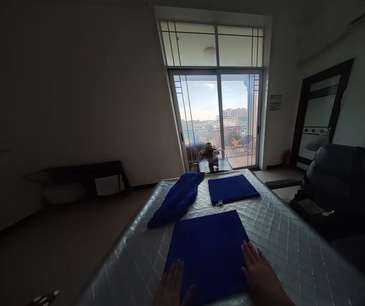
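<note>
On the far cloth [234,187], a white tag [219,202] shows at the front edge, too small to read, as are the bottle's [215,160] label and the wall sign [275,103]. Silvery quilted cover [284,238] lies beneath, facing a glass door [198,114] across a dim room; a rumpled cloth [179,197] sits farther left. Between both hands lies the near cloth [210,250], flat: left hand [171,282] and right hand [258,263] press its opposite sides, fingers extended, gripping nothing.
</note>
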`<state>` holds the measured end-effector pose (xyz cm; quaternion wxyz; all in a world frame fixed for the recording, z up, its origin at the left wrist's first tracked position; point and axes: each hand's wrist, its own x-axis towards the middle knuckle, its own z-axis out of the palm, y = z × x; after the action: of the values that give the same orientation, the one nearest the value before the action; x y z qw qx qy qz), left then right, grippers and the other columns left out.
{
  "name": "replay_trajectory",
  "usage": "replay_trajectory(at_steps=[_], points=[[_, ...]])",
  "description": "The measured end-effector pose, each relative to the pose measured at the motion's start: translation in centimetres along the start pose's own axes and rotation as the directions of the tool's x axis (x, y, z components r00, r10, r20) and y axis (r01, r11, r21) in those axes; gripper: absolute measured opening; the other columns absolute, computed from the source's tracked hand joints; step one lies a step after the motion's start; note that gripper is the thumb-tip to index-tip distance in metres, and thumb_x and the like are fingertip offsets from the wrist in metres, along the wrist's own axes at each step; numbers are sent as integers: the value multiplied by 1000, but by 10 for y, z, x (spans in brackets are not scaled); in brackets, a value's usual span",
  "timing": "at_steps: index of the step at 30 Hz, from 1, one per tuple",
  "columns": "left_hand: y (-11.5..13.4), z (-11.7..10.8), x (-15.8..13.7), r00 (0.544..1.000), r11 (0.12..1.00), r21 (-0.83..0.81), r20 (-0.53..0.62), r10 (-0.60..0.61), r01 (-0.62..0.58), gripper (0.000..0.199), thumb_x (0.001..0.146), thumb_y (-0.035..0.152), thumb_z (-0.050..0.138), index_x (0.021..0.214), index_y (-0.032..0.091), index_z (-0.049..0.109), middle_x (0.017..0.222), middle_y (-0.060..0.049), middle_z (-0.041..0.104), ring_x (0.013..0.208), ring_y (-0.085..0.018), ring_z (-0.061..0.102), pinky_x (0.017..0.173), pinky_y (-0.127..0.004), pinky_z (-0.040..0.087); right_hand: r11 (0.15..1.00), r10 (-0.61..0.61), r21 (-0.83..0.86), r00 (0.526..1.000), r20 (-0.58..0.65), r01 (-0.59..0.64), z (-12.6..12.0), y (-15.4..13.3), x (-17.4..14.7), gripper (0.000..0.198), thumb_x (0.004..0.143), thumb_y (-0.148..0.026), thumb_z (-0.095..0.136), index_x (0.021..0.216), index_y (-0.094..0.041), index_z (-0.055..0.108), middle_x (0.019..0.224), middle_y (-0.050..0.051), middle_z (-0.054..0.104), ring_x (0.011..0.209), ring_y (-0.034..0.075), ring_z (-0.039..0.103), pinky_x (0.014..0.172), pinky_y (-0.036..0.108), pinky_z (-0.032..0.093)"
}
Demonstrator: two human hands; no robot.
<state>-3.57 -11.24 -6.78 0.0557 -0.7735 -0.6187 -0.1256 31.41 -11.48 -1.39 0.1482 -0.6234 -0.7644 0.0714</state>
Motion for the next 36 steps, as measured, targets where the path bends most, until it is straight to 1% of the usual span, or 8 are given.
replay_trajectory(at_steps=[5, 11, 13, 16, 21, 25, 30, 36], points=[[-7, 9, -3, 989, 998, 45, -135, 53, -47, 63, 95, 52, 47, 153, 37, 28, 155, -1, 50, 140, -28, 52, 112, -49, 53, 999, 25, 24, 998, 51, -26, 12, 4, -18, 57, 98, -41, 39, 152, -23, 40, 162, 4, 30, 151, 27, 28, 123, 50, 32], [-1, 7, 4, 989, 994, 92, -125, 75, -64, 59, 94, 56, 47, 146, 29, 51, 150, -4, 57, 134, -29, 59, 106, -44, 57, 998, 17, 63, 1000, -15, -16, 21, 10, -19, 56, 96, -42, 43, 150, -26, 45, 160, 4, 36, 149, 29, 33, 121, 50, 37], [20, 7, 11, 987, 993, 82, -133, 95, -85, 58, 94, 55, 46, 146, 28, 52, 151, -5, 57, 134, -30, 59, 104, -46, 58, 998, 21, 54, 1000, 1, -21, 21, 9, -18, 56, 96, -41, 42, 150, -27, 44, 160, 3, 35, 149, 28, 32, 121, 50, 35], [71, 7, 26, 967, 980, 22, -157, 199, -198, 60, 95, 57, 42, 151, 35, 42, 154, -1, 56, 136, -28, 57, 103, -46, 58, 999, 22, 36, 1000, 10, -23, 21, 8, -18, 56, 97, -41, 40, 151, -27, 41, 161, 3, 32, 150, 27, 29, 123, 49, 33], [157, 0, 59, 891, 886, -113, -118, 437, -450, 68, 97, 60, 39, 158, 31, 28, 157, -6, 51, 140, -28, 53, 108, -46, 57, 999, 16, 29, 999, 41, -18, 29, 15, -15, 56, 95, -35, 42, 152, -33, 38, 161, -2, 30, 150, 25, 27, 124, 47, 31], [181, -9, 75, 859, 844, -160, -47, 511, -511, 65, 100, 55, 36, 158, 28, 26, 158, -6, 47, 145, -25, 46, 114, -45, 53, 999, 15, 42, 999, 37, -17, 38, 22, -11, 59, 95, -35, 44, 153, -33, 35, 161, -4, 28, 150, 25, 26, 124, 46, 32], [149, -11, 67, 894, 891, -66, -26, 448, -448, 63, 100, 56, 37, 156, 28, 30, 154, -6, 50, 141, -24, 52, 111, -41, 54, 999, -10, 40, 999, -33, 11, 43, 24, -11, 53, 97, -36, 43, 150, -32, 42, 158, 0, 35, 147, 27, 33, 120, 49, 37], [47, -1, 26, 991, 987, 81, 17, 135, -136, 55, 97, 47, 45, 150, 36, 36, 155, 1, 48, 139, -24, 54, 110, -43, 54, 999, -27, 32, 999, -41, 28, 38, 22, -14, 54, 98, -39, 42, 150, -25, 42, 158, 5, 34, 146, 28, 35, 118, 50, 39]])
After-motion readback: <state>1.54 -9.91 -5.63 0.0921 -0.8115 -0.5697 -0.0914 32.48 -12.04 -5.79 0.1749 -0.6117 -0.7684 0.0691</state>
